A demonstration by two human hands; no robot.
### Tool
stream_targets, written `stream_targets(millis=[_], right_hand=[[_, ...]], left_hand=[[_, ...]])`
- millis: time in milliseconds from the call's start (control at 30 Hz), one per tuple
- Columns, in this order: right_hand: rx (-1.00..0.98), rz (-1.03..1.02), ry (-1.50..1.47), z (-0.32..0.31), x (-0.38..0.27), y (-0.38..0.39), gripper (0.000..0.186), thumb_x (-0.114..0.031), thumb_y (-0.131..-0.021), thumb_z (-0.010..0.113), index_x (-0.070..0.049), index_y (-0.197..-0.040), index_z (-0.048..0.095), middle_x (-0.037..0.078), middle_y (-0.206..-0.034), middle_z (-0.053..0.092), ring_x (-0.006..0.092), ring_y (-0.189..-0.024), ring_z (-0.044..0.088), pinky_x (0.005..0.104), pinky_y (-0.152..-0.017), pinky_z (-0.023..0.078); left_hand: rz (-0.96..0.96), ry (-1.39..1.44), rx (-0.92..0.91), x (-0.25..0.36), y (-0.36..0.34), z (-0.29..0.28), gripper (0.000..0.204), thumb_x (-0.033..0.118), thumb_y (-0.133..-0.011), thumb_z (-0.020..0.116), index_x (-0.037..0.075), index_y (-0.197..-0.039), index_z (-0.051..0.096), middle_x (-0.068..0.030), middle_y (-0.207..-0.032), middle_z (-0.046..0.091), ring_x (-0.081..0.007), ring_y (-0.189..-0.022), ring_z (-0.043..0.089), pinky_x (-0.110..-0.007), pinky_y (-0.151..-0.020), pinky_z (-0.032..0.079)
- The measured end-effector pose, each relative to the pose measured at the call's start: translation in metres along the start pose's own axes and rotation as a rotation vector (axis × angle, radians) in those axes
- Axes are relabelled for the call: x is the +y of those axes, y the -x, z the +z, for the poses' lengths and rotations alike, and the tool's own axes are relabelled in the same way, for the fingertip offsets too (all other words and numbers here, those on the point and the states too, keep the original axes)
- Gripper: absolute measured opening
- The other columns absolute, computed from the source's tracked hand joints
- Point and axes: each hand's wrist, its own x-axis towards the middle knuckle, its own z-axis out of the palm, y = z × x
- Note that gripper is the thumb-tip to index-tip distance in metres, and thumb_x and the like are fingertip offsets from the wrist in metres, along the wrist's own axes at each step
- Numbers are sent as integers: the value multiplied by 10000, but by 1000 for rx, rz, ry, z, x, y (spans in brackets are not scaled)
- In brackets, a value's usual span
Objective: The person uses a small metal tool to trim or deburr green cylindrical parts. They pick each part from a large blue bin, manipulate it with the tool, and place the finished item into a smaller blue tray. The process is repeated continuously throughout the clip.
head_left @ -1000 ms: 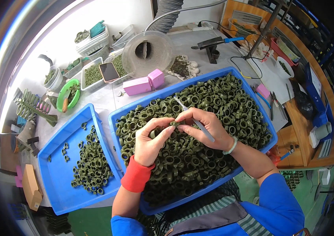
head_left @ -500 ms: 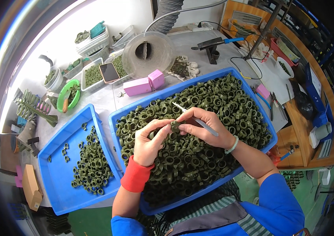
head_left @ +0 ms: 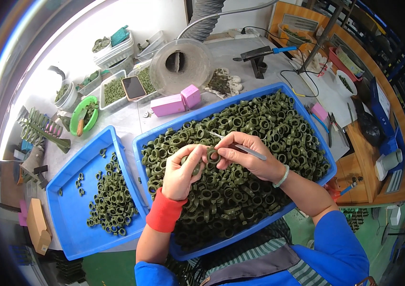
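My left hand, red band at its wrist, is closed around dark green wax-like pieces at its fingertips. My right hand grips a slender metal tool, its thin tip pointing up-left, while its thumb and fingers also touch the green ring between both hands. Both hands are over a large blue tray heaped with similar dark green rings. A smaller blue tray to the left holds a looser pile of them.
Pink blocks, a phone, a clear funnel-like hood, a green bowl and plastic containers stand behind the trays. Pliers, a black stand and cables lie at the right. A cardboard box is at far left.
The ring between my fingers has been turned to show its opening. My left thumb has tilted upward, and the tool has swung slightly lower and flatter in my right hand.
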Motion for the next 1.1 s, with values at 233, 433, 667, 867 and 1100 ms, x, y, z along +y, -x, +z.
stream_targets(millis=[233,433,667,867,1100], right_hand=[[25,-54,-21,3,3,0,213,-90,-1060,476,31,-1174,610,93,-1031,702,158,-908,727,287,-830,597],[59,-351,622,-5,16,-5,126,-69,-998,580,-6,-1091,638,110,-979,708,220,-848,724,319,-768,579],[-95,-571,1162,8,49,-14,125,-23,-836,635,-66,-934,569,87,-875,607,286,-885,615,402,-804,509],[2,-529,1083,12,44,-17,126,-23,-835,643,-54,-944,586,91,-864,628,274,-818,651,387,-760,530],[48,-466,725,23,21,-6,172,-28,-856,744,-7,-974,621,86,-903,673,198,-806,701,312,-725,560]], left_hand=[[67,-232,95,0,1,3,166,26,-958,682,11,-1123,664,39,-777,609,0,-550,431,-178,-466,280],[312,-501,237,23,11,-11,180,80,-937,727,11,-1102,703,17,-846,652,-35,-666,550,-201,-569,433],[405,-1398,894,62,61,-127,239,62,-896,710,48,-1134,698,-128,-950,695,-240,-795,672,-350,-759,538],[580,-1700,825,43,68,-128,373,93,-830,770,77,-1194,689,-153,-1289,604,-362,-1201,549,-459,-1053,416],[189,-620,-42,18,39,4,423,1,-945,677,19,-1354,572,-71,-1145,681,-89,-926,656,-224,-766,541]])
